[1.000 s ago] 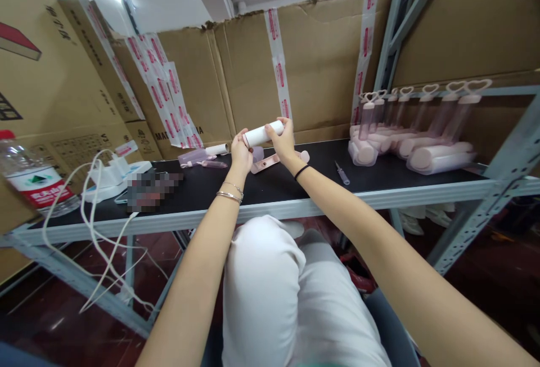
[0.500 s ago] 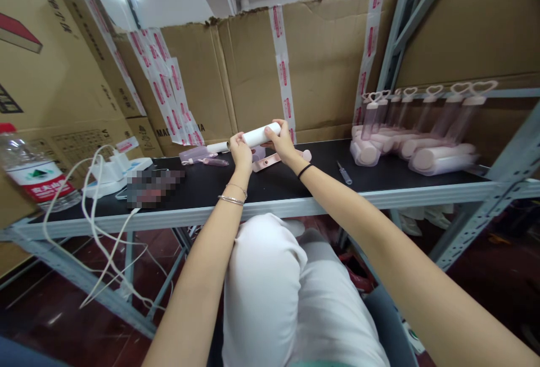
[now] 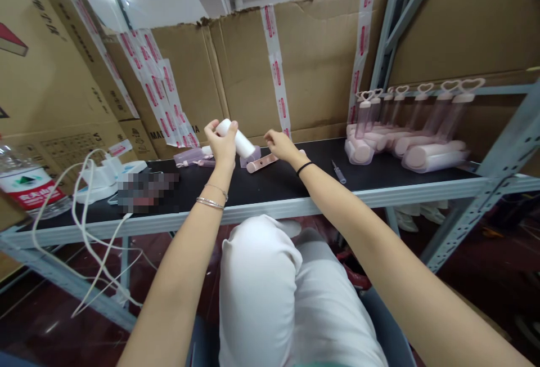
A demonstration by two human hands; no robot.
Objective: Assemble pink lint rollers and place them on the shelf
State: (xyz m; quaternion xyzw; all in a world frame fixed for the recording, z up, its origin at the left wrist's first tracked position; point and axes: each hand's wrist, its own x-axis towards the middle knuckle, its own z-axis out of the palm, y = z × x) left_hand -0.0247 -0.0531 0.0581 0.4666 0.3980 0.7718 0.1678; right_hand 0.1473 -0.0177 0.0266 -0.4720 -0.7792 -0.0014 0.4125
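Note:
My left hand (image 3: 223, 144) grips a white cylinder (image 3: 238, 139) near its upper end; the cylinder tilts down to the right over the black tabletop. To its right, my right hand (image 3: 279, 144) is off the cylinder with its fingers curled together; whether they hold anything small is hidden. Between and below my hands lies a pink strip-like part (image 3: 262, 162) with a hole, partly behind my right hand. A translucent lilac piece (image 3: 250, 157) sits behind the cylinder's lower end. Left of my left hand lie a lilac clear case (image 3: 188, 156) and a small pink item.
A small screwdriver (image 3: 338, 172) lies right of my right hand. Several pink cylinders and clear tubes with heart-shaped loops (image 3: 423, 92) stand at the right. At the left are a power strip (image 3: 99, 184), white cables, a blurred-out item and a water bottle (image 3: 31, 184). Cardboard (image 3: 240, 74) backs the table.
My right hand has let go of the white cylinder. My left hand has moved left with it, and the cylinder now slopes down to the right. The view has shifted slightly.

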